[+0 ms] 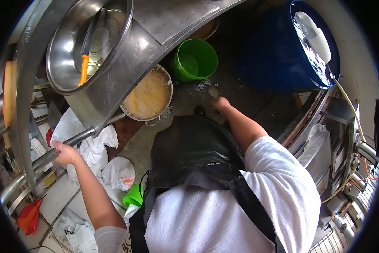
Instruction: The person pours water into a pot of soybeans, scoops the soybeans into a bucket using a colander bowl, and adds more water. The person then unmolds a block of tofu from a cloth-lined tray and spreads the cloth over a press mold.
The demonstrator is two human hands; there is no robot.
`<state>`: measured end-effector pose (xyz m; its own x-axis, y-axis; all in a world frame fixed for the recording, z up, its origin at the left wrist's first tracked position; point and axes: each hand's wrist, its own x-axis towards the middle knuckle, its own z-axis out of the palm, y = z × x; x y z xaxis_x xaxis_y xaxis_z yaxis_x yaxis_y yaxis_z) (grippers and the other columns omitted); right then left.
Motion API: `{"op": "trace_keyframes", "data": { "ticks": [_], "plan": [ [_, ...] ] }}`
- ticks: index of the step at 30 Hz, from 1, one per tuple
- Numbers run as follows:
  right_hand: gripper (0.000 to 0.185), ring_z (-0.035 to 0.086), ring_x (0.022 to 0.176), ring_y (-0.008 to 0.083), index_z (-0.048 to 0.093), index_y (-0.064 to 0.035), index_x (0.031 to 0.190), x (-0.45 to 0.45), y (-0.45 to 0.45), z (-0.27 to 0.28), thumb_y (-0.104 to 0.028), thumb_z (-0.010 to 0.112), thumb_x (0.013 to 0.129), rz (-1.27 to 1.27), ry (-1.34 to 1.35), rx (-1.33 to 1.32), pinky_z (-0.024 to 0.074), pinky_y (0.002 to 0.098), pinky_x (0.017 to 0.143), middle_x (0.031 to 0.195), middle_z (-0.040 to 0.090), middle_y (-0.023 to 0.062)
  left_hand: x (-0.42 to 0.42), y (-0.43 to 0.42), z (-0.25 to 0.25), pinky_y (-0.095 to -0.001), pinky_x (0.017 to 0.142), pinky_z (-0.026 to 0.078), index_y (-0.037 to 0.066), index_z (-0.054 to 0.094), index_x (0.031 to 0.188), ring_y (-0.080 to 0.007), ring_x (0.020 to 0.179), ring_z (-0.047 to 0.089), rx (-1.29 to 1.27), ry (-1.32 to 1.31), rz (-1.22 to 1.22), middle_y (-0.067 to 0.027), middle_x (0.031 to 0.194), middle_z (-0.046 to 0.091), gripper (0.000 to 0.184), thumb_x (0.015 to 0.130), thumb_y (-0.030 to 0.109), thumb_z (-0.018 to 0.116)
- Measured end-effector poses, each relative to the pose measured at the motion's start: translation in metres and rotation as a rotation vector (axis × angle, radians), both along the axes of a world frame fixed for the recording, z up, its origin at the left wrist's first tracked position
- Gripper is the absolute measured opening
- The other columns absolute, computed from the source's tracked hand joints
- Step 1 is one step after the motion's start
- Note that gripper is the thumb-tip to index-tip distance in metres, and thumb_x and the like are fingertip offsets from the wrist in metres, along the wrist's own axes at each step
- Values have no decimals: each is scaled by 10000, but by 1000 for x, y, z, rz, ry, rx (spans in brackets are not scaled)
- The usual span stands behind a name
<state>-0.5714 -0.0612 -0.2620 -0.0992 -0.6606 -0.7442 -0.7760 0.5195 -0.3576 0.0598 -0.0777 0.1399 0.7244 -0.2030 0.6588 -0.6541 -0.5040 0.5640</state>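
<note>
My left hand (66, 152) is closed around a metal rail (82, 137) of the steel table's frame. Low in front of me, my right hand (221, 104) is closed on a small greyish object (214, 93), whose kind I cannot make out. To the left of that hand stands a metal pot (171, 90) full of yellowish, lumpy food (147, 95), partly under the table edge. A green bucket (214, 67) is just beyond the right hand. White scraps and wet splashes lie on the dark floor around it.
On the steel table (145, 55) a metal basin (56, 63) holds an orange-handled knife (85, 65). A large blue barrel (265, 59) stands at the right, with a white device (313, 38) and hose at its mouth. White bags (99, 145) lie below the rail.
</note>
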Motion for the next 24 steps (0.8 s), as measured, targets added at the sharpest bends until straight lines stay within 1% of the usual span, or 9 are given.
{"op": "trace_keyframes", "data": {
  "ticks": [2,4,7,11,13,14,17,19,24],
  "plan": [
    [382,756,801,338,734,15,1080,-26,27,-9,-329,691,918,49,5,39,595,454,687,959,754,225,10,1,-3,-443,792,562,-110,698,922,-352,823,730,13,38,-59,-224,926,758,496,896,378,783],
    [505,681,1154,381,755,19,1095,-42,43,-7,-427,750,859,-114,15,49,544,464,980,1164,722,261,10,-2,-7,-438,799,563,-109,701,940,-347,835,733,-9,35,-14,-229,942,759,489,896,371,783],
    [490,676,1167,377,747,30,1102,-58,38,8,-399,760,866,-238,-92,209,541,454,980,1184,712,272,8,1,-5,-431,808,564,-110,701,959,-337,856,738,-21,42,-5,-234,963,761,469,901,348,782],
    [494,679,1161,385,726,43,1141,-49,27,15,-376,754,882,-230,-54,76,540,448,977,1204,703,278,9,2,-5,-398,793,556,-89,710,957,-268,821,716,-21,163,-120,-165,929,764,386,913,291,760],
    [403,746,922,341,744,6,1141,-37,25,0,-336,717,930,-196,-80,-149,578,439,849,1002,762,220,11,4,-4,-359,802,539,-43,728,897,-212,785,671,-68,312,-206,-97,891,748,323,918,279,742],
    [403,746,922,341,744,6,1141,-29,24,-3,-336,717,930,-209,-82,-142,578,439,849,1002,762,220,12,5,-5,-359,802,539,-43,728,897,-212,785,671,-59,311,-217,-97,891,748,323,918,279,742],
    [475,736,959,353,726,2,1189,6,11,9,-393,720,924,-216,-180,-97,571,434,879,1041,756,228,31,12,-8,-359,798,565,6,747,1107,-211,877,695,-85,557,-242,-93,1003,729,365,936,328,760],
    [521,706,1083,367,708,0,1228,33,9,4,-422,711,922,-141,-219,-106,548,434,956,1151,737,228,2,10,5,-371,807,572,-2,738,1120,-218,901,697,-72,586,-209,-99,1022,725,386,937,337,761],
    [577,640,1224,382,655,2,1311,101,5,-1,-413,708,914,-45,-262,-76,501,433,1056,1284,690,224,-7,12,0,-359,803,586,-30,672,1234,-236,995,693,-25,569,-217,-133,1105,710,506,956,387,735]
  ]
}}
